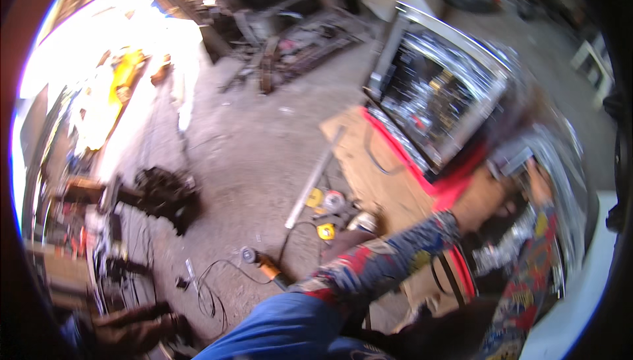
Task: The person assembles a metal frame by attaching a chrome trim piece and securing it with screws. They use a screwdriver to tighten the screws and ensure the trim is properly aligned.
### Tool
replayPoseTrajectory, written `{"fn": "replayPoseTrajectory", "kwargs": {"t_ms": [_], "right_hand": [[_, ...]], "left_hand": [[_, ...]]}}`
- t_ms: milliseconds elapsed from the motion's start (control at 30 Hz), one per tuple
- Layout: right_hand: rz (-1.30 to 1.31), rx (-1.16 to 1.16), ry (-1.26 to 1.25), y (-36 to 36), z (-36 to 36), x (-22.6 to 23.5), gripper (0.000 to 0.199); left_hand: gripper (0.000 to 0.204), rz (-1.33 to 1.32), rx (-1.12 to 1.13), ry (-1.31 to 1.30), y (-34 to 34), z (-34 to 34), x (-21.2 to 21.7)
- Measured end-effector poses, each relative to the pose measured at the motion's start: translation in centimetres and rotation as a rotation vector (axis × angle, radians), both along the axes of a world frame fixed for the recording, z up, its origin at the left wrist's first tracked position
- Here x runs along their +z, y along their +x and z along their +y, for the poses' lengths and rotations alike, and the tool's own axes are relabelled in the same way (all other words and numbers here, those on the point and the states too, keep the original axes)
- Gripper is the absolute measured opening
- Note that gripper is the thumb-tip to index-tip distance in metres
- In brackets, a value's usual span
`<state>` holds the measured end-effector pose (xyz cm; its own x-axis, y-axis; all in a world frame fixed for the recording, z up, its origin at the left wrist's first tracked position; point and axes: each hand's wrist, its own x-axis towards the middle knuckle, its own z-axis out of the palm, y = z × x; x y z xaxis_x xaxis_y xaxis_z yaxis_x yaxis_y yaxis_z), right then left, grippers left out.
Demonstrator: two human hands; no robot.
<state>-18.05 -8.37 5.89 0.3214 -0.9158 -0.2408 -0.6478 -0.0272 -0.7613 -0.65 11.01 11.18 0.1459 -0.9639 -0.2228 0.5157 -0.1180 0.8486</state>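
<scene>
Both of my arms, in patterned sleeves, reach to the right side. My right hand [541, 183] has its fingers closed on the end of a short grey metal piece [516, 161]. My left hand [484, 200] lies beside the other end of that piece; its fingers are smeared by motion. Around and beyond the hands is a bulky thing wrapped in clear plastic [560, 146]. Left of it stands an open metal-framed box [471, 129] with a shiny, cluttered inside. A red strip [452, 185] runs along the box's near side.
Cardboard [382, 162] lies on the floor beside the box, with a pale metal bar [316, 179] along its edge. Nearby are a yellow tape measure [326, 231], a yellow disc [313, 197] and an orange corded power tool [267, 268]. Dark machine parts [165, 195] and scrap metal frames [283, 53] lie further off.
</scene>
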Motion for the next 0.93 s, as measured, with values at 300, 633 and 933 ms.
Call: {"fn": "replayPoseTrajectory", "kwargs": {"t_ms": [300, 633, 933], "right_hand": [[-0.168, 0.193, 0.145, -1.6, -3.1, -3.6, 0.058], [-0.178, 0.187, 0.129, -2.8, -3.1, -4.1, 0.054], [-0.022, 0.588, -0.311, -4.9, -7.4, -9.4, 0.039]], "left_hand": [[0.047, -0.864, 0.278, -0.377, -0.7, -1.4, -1.7], [0.043, -1.222, 0.202, -0.504, -1.0, 0.3, 0.4], [0.043, -1.42, 0.188, -0.606, -1.1, 0.5, 0.4]]}}
